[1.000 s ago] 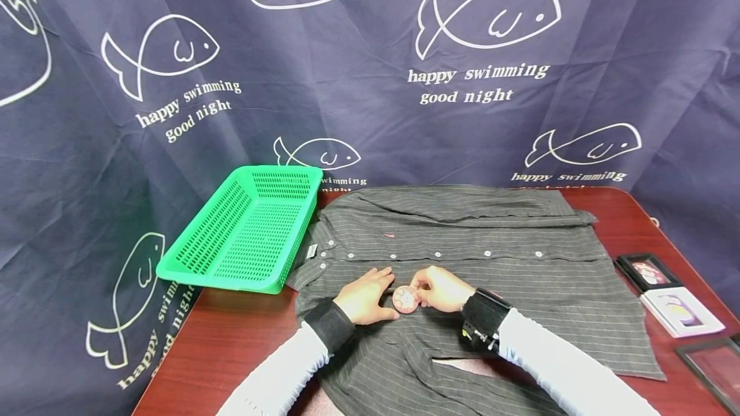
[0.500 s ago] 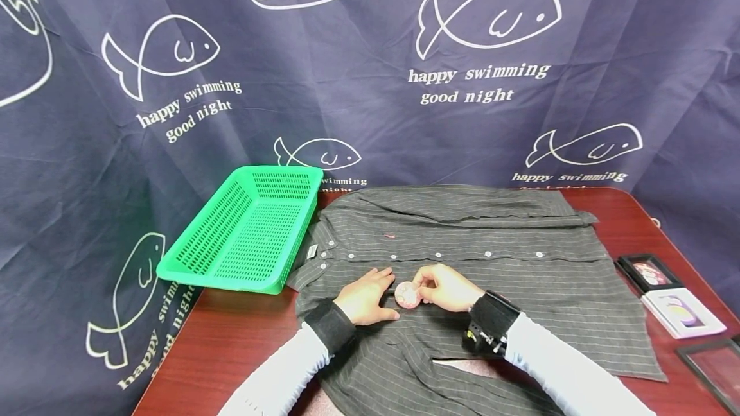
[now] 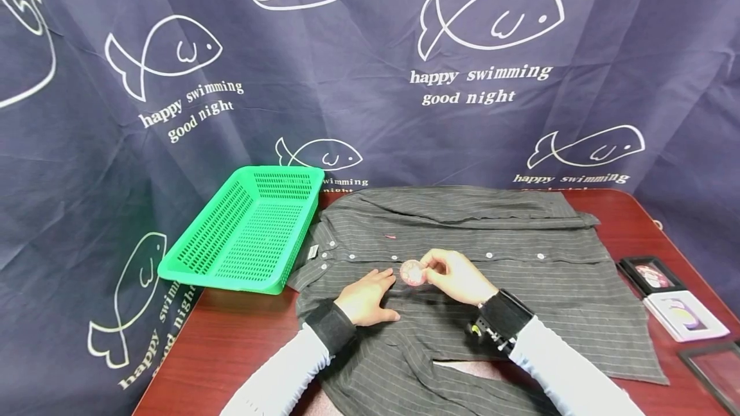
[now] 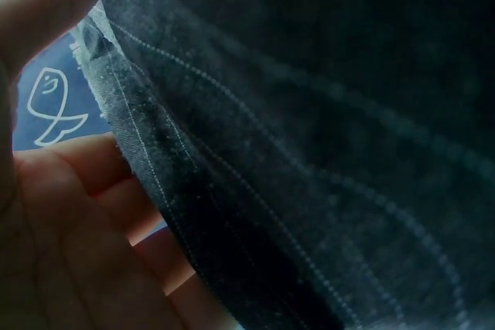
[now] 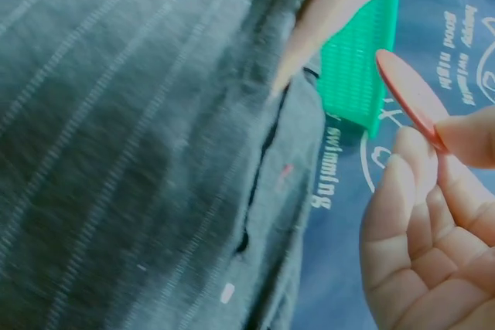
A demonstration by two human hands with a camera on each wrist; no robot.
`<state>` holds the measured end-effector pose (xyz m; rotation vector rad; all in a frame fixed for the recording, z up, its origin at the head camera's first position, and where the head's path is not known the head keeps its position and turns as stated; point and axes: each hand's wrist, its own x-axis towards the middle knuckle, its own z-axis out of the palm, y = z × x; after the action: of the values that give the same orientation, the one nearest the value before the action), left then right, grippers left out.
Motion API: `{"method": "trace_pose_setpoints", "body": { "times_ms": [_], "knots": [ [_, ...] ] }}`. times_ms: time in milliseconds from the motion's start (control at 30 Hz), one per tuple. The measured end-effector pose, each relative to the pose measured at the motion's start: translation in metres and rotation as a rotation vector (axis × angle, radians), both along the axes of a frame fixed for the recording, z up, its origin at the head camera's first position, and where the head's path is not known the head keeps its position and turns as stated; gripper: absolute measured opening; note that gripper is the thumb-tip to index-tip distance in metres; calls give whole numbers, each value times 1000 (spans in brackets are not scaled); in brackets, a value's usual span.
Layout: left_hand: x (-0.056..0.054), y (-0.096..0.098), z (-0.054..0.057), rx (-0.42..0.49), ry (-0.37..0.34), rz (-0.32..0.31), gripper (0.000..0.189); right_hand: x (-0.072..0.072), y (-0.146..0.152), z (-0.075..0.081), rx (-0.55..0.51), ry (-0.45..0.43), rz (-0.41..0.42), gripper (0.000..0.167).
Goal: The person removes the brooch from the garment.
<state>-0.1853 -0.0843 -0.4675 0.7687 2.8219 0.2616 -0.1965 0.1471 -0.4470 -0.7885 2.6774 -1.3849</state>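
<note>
A dark grey pinstriped shirt [image 3: 555, 307] lies spread on the table, its row of white buttons running crosswise. My left hand [image 3: 365, 299] rests flat on the shirt with fingers stretched; the left wrist view has the striped cloth covering part of the palm. Between thumb and fingers, my right hand [image 3: 459, 277] pinches the edge of a thin round pink disc [image 3: 413, 273] with a pale patterned face. The disc is held above the shirt, to the right of my left fingertips. Seen almost edge-on in the right wrist view, the disc [image 5: 414, 98] touches no cloth.
A green perforated basket [image 3: 295, 246] stands at the table's left back. On the right edge lie a small black frame [image 3: 627, 268], a white frame [image 3: 688, 332] and a dark clear-faced frame [image 3: 713, 364]. A navy fish-print curtain [image 3: 370, 82] hangs behind the reddish table [image 3: 254, 332].
My right hand has raised the disc and moved it away from me, slightly to the right. The left hand has stayed in place.
</note>
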Motion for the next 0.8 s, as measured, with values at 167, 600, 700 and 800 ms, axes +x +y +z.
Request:
{"method": "trace_pose_setpoints", "body": {
  "times_ms": [167,600,700,800],
  "knots": [
    [0,0,-1,2,4,-1,75,1,2,9,-24,71,-62,5],
    [2,1,0,-3,-1,7,76,10,1,22,-110,192,-117,4],
    [2,1,1,-6,2,6,76,10,-1,21,-123,204,-119,4],
    [2,1,0,-5,7,4,76,11,-3,20,-146,210,-123,5]
  ]
}}
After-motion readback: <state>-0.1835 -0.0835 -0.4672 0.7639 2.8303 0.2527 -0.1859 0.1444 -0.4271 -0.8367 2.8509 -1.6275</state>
